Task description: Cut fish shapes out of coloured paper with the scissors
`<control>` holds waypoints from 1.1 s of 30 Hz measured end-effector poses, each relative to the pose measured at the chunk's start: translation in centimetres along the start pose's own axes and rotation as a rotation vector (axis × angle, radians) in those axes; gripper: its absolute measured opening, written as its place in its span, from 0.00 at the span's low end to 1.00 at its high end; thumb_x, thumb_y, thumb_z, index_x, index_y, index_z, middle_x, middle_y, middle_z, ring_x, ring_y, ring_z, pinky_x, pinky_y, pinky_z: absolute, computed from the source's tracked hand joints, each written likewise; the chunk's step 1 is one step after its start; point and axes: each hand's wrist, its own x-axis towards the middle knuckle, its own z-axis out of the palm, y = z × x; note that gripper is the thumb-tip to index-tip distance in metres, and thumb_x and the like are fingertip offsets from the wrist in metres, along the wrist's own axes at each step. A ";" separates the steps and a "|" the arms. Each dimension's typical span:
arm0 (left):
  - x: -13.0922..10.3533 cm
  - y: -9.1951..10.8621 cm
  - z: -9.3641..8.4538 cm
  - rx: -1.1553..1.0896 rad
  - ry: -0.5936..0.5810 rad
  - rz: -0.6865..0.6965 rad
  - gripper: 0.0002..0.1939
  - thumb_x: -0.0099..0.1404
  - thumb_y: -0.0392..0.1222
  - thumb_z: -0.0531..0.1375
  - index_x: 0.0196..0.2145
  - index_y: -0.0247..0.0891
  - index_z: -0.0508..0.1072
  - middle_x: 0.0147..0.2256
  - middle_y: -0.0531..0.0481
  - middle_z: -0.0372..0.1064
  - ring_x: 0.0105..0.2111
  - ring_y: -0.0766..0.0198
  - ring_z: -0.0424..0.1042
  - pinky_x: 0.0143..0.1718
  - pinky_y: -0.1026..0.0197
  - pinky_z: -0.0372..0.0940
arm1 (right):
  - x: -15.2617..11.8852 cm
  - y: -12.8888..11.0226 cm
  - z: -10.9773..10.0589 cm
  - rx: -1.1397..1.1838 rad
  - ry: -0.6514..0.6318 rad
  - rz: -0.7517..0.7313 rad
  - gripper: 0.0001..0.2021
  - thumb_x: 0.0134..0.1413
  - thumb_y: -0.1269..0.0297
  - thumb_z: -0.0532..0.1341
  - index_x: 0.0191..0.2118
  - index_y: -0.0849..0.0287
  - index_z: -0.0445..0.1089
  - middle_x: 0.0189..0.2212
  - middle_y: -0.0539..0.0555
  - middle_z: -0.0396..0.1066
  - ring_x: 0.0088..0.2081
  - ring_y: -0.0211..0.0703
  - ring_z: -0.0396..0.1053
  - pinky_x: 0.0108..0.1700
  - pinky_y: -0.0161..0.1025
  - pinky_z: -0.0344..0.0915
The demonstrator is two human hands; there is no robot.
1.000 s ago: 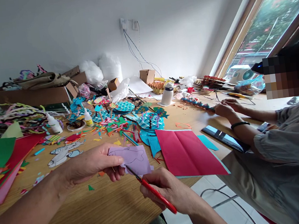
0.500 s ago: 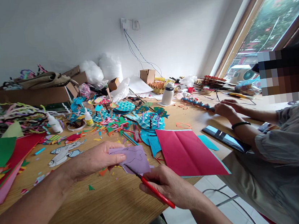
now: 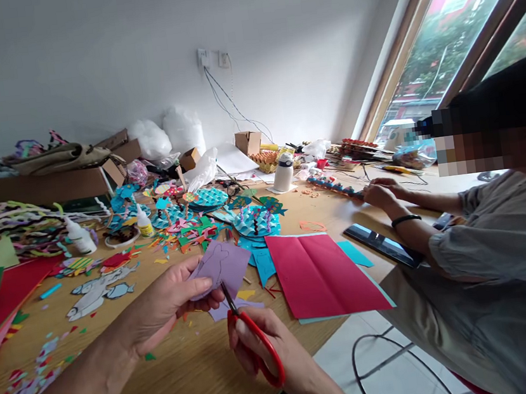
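Observation:
My left hand [image 3: 178,290] pinches a piece of purple paper [image 3: 227,262] with a fish-like outline drawn on it. In my right hand [image 3: 274,342] is a pair of red-handled scissors [image 3: 268,350], fingers in the loops. The dark blades point up and touch the paper's lower edge near my left fingertips. Below, another purple paper scrap [image 3: 222,310] lies on the wooden table [image 3: 170,374]. Right of my hands rests a folded crimson sheet [image 3: 320,273] over blue paper. Cut-out paper fish [image 3: 95,293] lie left of my left hand.
White glue bottles [image 3: 79,235] stand at the left, near coloured paper sheets [image 3: 15,285] and pipe cleaners [image 3: 4,235]. Behind my hands are blue paper crafts [image 3: 254,220] and scraps. A phone [image 3: 381,245] lies before a person [image 3: 503,244] at the right, whose hands work on a craft strip.
The purple paper has been turned and tilted up in my left hand. My right hand and the scissors have swung more upright. The view has shifted to the right.

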 end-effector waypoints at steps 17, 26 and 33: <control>0.0 0.4 0.3 -0.084 -0.044 0.006 0.22 0.54 0.35 0.63 0.47 0.44 0.70 0.38 0.52 0.75 0.36 0.63 0.71 0.37 0.65 0.65 | 0.4 0.5 1.0 0.276 -0.039 -0.180 0.21 0.52 0.47 0.56 0.25 0.64 0.66 0.10 0.45 0.56 0.12 0.29 0.51 0.16 0.29 0.47; 0.2 -0.2 0.7 -0.122 0.074 0.020 0.09 0.52 0.39 0.64 0.34 0.38 0.76 0.24 0.53 0.75 0.24 0.69 0.70 0.25 0.71 0.63 | 0.5 0.6 1.2 0.291 -0.059 -0.193 0.20 0.54 0.48 0.55 0.25 0.63 0.67 0.11 0.45 0.56 0.13 0.29 0.51 0.16 0.29 0.47; 0.0 -0.7 1.9 -0.124 0.187 0.085 0.14 0.52 0.40 0.64 0.38 0.39 0.73 0.27 0.53 0.75 0.26 0.67 0.69 0.28 0.69 0.64 | 0.6 0.9 1.5 0.294 -0.016 -0.182 0.20 0.52 0.47 0.56 0.25 0.62 0.64 0.11 0.45 0.56 0.12 0.29 0.51 0.16 0.29 0.46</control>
